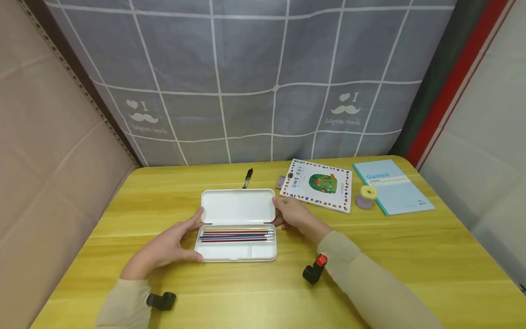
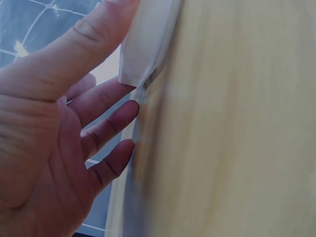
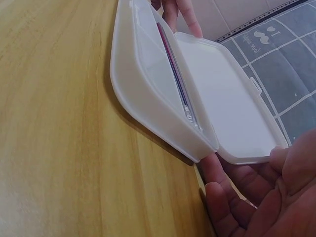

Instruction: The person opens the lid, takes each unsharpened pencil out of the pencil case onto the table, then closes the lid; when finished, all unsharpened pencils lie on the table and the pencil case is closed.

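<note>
A white pencil case (image 1: 223, 251) lies open on the table, its hinged lid (image 1: 238, 206) tipped back on the far side. Several pencils (image 1: 234, 236) in dark red, blue and yellow lie side by side in its rear compartment; the front compartments look bare. On the left, my left hand (image 1: 170, 242) spreads along the case, thumb at the front left corner and index finger at the lid's left edge. My right hand (image 1: 295, 212) pinches the lid's right edge, thumb on the inner face. In the right wrist view its fingers (image 3: 224, 197) are behind and under the hinge corner.
A black pen (image 1: 248, 178) lies behind the lid. To the right are a white picture book (image 1: 300, 183) over a small pinkish block (image 1: 280, 182), a yellow-lidded jar (image 1: 367, 194) and a light blue notebook (image 1: 404, 194). A grey checked curtain (image 1: 246, 114) hangs along the table's far edge.
</note>
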The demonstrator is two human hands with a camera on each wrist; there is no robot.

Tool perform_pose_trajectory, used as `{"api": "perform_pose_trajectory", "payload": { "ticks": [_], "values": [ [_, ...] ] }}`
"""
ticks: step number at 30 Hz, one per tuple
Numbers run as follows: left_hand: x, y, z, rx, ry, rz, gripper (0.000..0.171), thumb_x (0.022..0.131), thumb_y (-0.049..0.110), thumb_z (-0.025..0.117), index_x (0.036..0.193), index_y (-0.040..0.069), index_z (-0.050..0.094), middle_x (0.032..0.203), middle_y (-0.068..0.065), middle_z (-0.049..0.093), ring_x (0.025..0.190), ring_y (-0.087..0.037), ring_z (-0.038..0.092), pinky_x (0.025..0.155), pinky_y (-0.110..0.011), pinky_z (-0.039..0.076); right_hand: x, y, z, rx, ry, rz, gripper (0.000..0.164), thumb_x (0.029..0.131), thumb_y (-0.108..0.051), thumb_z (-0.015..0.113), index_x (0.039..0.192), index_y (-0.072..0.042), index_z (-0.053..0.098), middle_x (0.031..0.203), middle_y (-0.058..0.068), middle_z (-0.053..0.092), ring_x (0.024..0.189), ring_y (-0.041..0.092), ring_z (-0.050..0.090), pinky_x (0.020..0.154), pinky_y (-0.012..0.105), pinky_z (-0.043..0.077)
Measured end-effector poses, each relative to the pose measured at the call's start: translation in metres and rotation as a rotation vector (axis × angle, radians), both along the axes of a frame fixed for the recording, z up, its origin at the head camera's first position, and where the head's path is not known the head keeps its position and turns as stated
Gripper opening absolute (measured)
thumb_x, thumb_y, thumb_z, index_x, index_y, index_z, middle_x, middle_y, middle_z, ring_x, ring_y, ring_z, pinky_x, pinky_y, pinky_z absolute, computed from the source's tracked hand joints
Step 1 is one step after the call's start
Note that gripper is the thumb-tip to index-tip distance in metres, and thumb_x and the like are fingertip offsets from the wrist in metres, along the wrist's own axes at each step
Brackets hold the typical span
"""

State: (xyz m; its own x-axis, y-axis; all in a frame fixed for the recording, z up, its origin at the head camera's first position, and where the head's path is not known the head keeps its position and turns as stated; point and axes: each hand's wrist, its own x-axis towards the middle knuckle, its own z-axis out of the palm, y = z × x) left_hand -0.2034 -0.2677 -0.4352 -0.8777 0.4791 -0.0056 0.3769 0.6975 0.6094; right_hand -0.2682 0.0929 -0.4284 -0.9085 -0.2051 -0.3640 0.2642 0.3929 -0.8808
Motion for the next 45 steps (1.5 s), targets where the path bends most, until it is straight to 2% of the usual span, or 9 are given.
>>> {"api": "perform_pose_trajectory", "payload": {
  "ticks": [5, 10, 12, 16, 18, 23, 28, 36, 45],
  "values": [
    [0.000, 0.002, 0.002, -0.017, -0.023, 0.020, 0.127, 0.073, 0.049, 0.091, 0.168, 0.012, 0.015, 0.151, -0.004, 0.058, 0.149, -0.045, 0.035, 0.119, -0.069, 0.021, 0.000, 0.001, -0.002, -0.008, -0.001, 0.004, 0.045, 0.114, -0.038, 0.041, 0.118, -0.003, 0.069, 0.092, 0.010, 0.073, 0.073, 0.016, 0.069, 0.059, 0.022, 0.051],
    [0.001, 0.000, 0.005, -0.028, -0.047, 0.040, 0.129, 0.071, 0.048, 0.092, 0.168, 0.012, 0.015, 0.151, -0.005, 0.057, 0.150, -0.049, 0.031, 0.118, -0.071, 0.020, 0.002, 0.007, -0.007, -0.101, 0.049, -0.049, 0.040, 0.111, -0.033, 0.053, 0.127, 0.000, 0.069, 0.105, 0.012, 0.075, 0.077, 0.018, 0.073, 0.061, 0.025, 0.056],
    [0.001, 0.001, 0.006, -0.027, -0.052, 0.036, 0.129, 0.072, 0.049, 0.091, 0.168, 0.012, 0.014, 0.152, -0.006, 0.057, 0.150, -0.049, 0.030, 0.119, -0.071, 0.020, 0.004, 0.013, -0.009, -0.090, 0.155, -0.098, 0.035, 0.106, -0.029, 0.063, 0.128, -0.003, 0.071, 0.106, 0.011, 0.076, 0.079, 0.019, 0.073, 0.064, 0.027, 0.056],
    [0.000, 0.002, 0.007, -0.005, -0.069, 0.019, 0.129, 0.074, 0.047, 0.091, 0.169, 0.013, 0.011, 0.154, -0.009, 0.055, 0.152, -0.046, 0.028, 0.120, -0.069, 0.018, 0.009, 0.030, -0.009, 0.060, 0.458, -0.114, 0.028, 0.096, -0.022, 0.078, 0.121, -0.008, 0.077, 0.101, 0.005, 0.077, 0.082, 0.017, 0.071, 0.073, 0.030, 0.057],
    [-0.001, 0.002, 0.008, -0.005, -0.073, 0.016, 0.129, 0.074, 0.047, 0.090, 0.169, 0.013, 0.009, 0.154, -0.009, 0.054, 0.152, -0.046, 0.027, 0.120, -0.069, 0.018, 0.014, 0.034, -0.007, 0.137, 0.597, -0.062, 0.024, 0.093, -0.019, 0.081, 0.115, -0.011, 0.080, 0.100, 0.000, 0.078, 0.086, 0.016, 0.070, 0.079, 0.032, 0.057],
    [-0.001, 0.000, 0.010, -0.015, -0.077, 0.018, 0.129, 0.075, 0.047, 0.090, 0.169, 0.015, 0.008, 0.154, -0.011, 0.053, 0.152, -0.047, 0.027, 0.120, -0.070, 0.018, 0.032, 0.020, -0.004, 0.232, 0.769, 0.170, 0.016, 0.089, -0.018, 0.085, 0.105, -0.016, 0.085, 0.097, -0.006, 0.080, 0.086, 0.012, 0.070, 0.077, 0.031, 0.059],
    [-0.001, -0.002, 0.010, -0.029, -0.085, 0.020, 0.129, 0.074, 0.048, 0.090, 0.169, 0.016, 0.009, 0.153, -0.011, 0.055, 0.152, -0.047, 0.027, 0.120, -0.069, 0.019, 0.044, 0.003, -0.011, 0.395, 0.828, 0.336, 0.019, 0.088, -0.027, 0.086, 0.106, -0.023, 0.085, 0.091, -0.010, 0.078, 0.075, 0.006, 0.060, 0.064, 0.024, 0.046],
    [0.001, 0.000, 0.011, -0.027, -0.099, 0.032, 0.130, 0.074, 0.048, 0.091, 0.169, 0.015, 0.008, 0.153, -0.012, 0.055, 0.151, -0.048, 0.027, 0.120, -0.069, 0.019, 0.044, -0.003, -0.015, 0.518, 0.926, 0.390, 0.024, 0.085, -0.028, 0.088, 0.109, -0.023, 0.085, 0.099, -0.010, 0.080, 0.079, 0.011, 0.059, 0.067, 0.027, 0.045],
    [0.000, 0.004, 0.010, -0.029, -0.073, 0.022, 0.130, 0.074, 0.047, 0.090, 0.169, 0.011, 0.009, 0.153, -0.010, 0.056, 0.151, -0.046, 0.030, 0.120, -0.067, 0.020, 0.042, -0.006, -0.008, 0.487, 0.755, 0.402, 0.023, 0.089, -0.021, 0.085, 0.111, -0.019, 0.084, 0.105, -0.004, 0.077, 0.098, 0.016, 0.067, 0.086, 0.037, 0.056]
  ]
}}
